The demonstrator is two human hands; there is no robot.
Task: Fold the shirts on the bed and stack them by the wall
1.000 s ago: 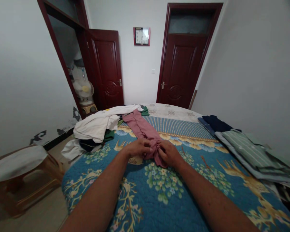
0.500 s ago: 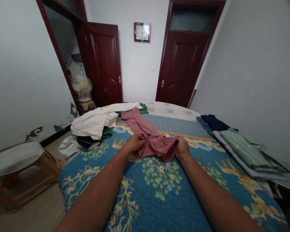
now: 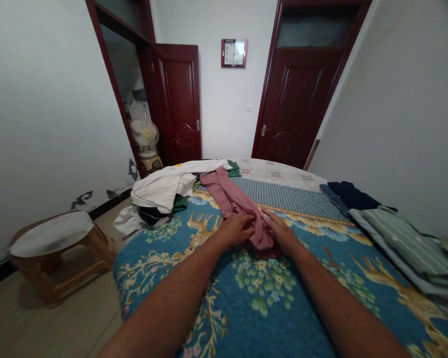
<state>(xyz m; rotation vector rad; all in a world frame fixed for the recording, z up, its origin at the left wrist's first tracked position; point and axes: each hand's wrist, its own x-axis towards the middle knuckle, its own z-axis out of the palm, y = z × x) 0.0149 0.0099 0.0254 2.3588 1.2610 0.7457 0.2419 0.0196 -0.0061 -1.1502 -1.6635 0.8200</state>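
Observation:
A dusty-pink garment lies lengthwise on the blue floral quilt, its near end bunched into a narrow roll. My left hand presses on the left side of that end, fingers bent into the folds. From the right, my right hand grips the garment's other edge, fingers pointing away from me and partly sunk in the cloth. Between the two hands the fabric is gathered and creased. Whether it is a top or trousers I cannot tell.
White clothes lie heaped at the left edge with dark and green pieces beneath. On the right are folded clothes, a green striped one and a navy one. A stool stands left; a fan is in the doorway.
My hands have come closer together, squeezing the garment's spread near end into a narrower bunch. The left hand has moved right along the cloth. The view has turned slightly left.

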